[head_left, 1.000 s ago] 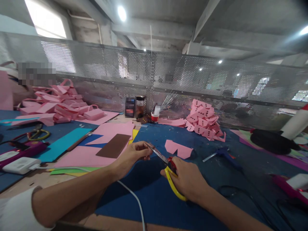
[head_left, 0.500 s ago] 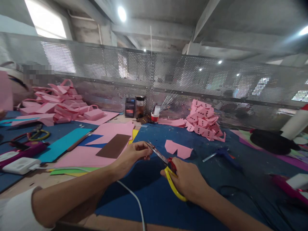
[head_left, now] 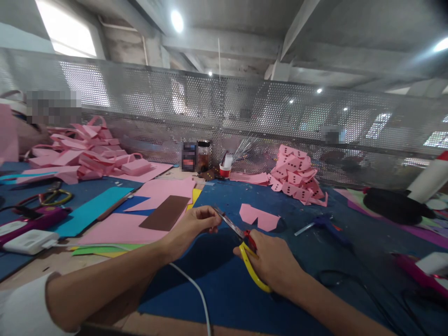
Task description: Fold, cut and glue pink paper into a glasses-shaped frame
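Observation:
My right hand (head_left: pixel 276 259) grips a pair of scissors (head_left: pixel 249 268) with one yellow and one red handle loop. The blades point up and left, and their tips reach the fingers of my left hand (head_left: pixel 201 223). Those left fingers are pinched together; whatever is between them is too small or hidden to make out. Just beyond the scissors, a pink paper piece (head_left: pixel 259 217) with a notched lower edge lies flat on the blue mat (head_left: pixel 217 289). A brown paper rectangle (head_left: pixel 165 213) rests on pink sheets (head_left: pixel 114 227) to the left of my left hand.
Pink folded paper shapes (head_left: pixel 84 149) are heaped back left; dotted pink pieces (head_left: pixel 294 175) are piled back right. A blue glue gun (head_left: pixel 329 227) lies to the right. A white cable (head_left: pixel 196 284) crosses the mat below my hands. Behind stands a perforated metal screen (head_left: pixel 147 98).

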A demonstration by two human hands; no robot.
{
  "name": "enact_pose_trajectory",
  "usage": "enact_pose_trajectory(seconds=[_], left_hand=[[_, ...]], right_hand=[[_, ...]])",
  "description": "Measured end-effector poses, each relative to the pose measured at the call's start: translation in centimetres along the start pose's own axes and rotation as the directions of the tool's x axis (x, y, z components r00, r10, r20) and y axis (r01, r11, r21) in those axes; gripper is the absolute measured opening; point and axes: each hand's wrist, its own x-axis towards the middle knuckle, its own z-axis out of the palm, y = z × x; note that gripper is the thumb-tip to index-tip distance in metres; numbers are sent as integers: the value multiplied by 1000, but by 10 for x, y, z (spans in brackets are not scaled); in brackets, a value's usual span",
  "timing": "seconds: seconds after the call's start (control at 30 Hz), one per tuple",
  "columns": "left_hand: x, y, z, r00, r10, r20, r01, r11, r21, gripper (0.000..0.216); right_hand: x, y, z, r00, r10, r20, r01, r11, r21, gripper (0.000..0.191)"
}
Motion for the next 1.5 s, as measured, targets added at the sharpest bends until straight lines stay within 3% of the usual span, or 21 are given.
enact_pose_trajectory(seconds=[0.73, 1.5], left_hand=[[0, 1, 0, 1000, 22, 7, -21, 999, -48, 14], [2, 2, 0, 1000, 28, 10, -27, 996, -81, 15]], right_hand=[[1, 5, 5, 997, 0, -83, -1, 1000, -3, 45], [2, 3, 3, 997, 27, -78, -25, 999, 25, 42]])
